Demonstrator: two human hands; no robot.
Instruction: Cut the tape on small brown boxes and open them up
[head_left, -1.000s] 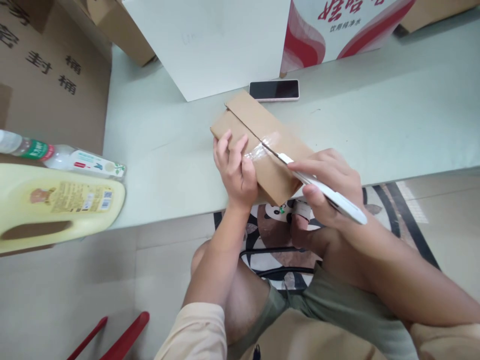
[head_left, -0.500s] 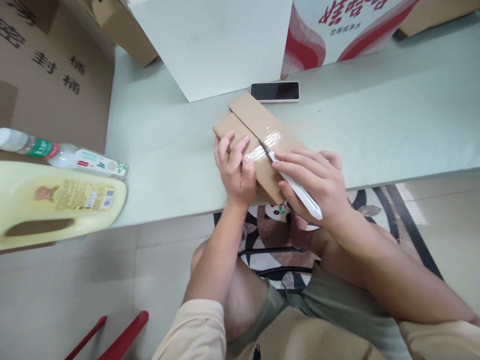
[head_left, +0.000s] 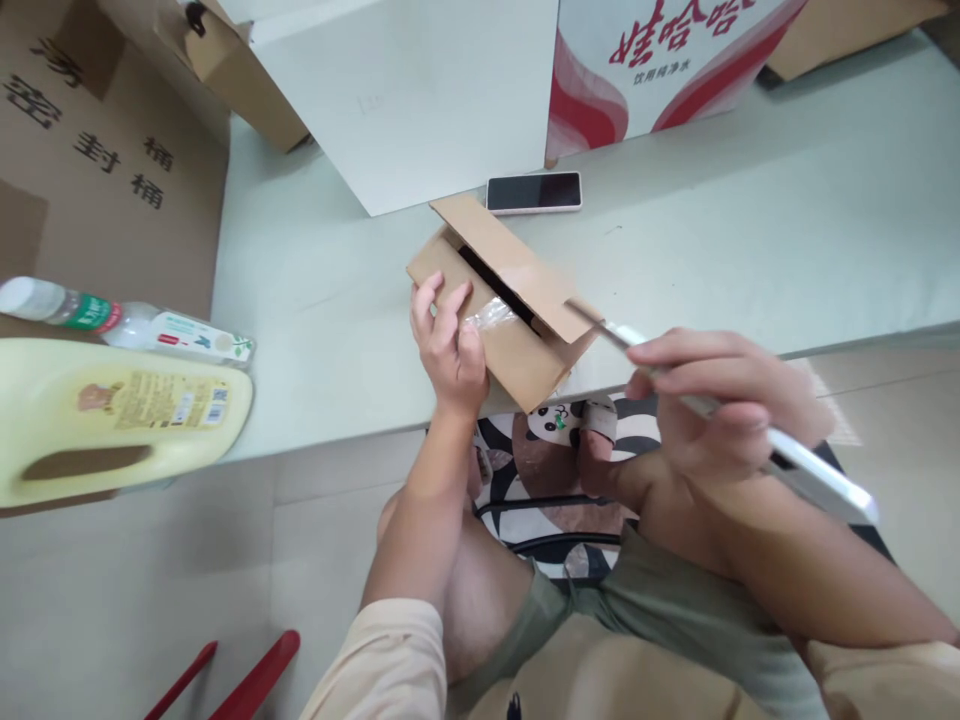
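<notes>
The cardboard box [head_left: 517, 360] lies on the pale green table [head_left: 330, 300], at its near edge, with one corner overhanging the edge above the person's knee. The left hand [head_left: 444, 345] rests on the near flap, fingers extended and lying flat on the cardboard, pressing down and gripping nothing. The right hand [head_left: 724, 405] is closed around the utility knife [head_left: 816, 480], fingers and thumb pinching the white handle; the blade tip [head_left: 600, 325] is at the right end of the box seam, beside the corner of the far flap, and contact with the cardboard cannot be confirmed. The far flap [head_left: 517, 262] stands slightly raised, and a dark gap [head_left: 496, 280] shows along the seam between the two flaps. A piece of clear tape [head_left: 491, 315] clings to the near flap beside the left fingertips. Judged from this state, the seam tape is cut through along its length and the box is unsealed; both flaps remain to be folded back, and the contents are not visible. A phone [head_left: 534, 192] lies just behind the box. A yellow jug [head_left: 112, 410] and a water bottle [head_left: 112, 318] lie well apart at the left.
</notes>
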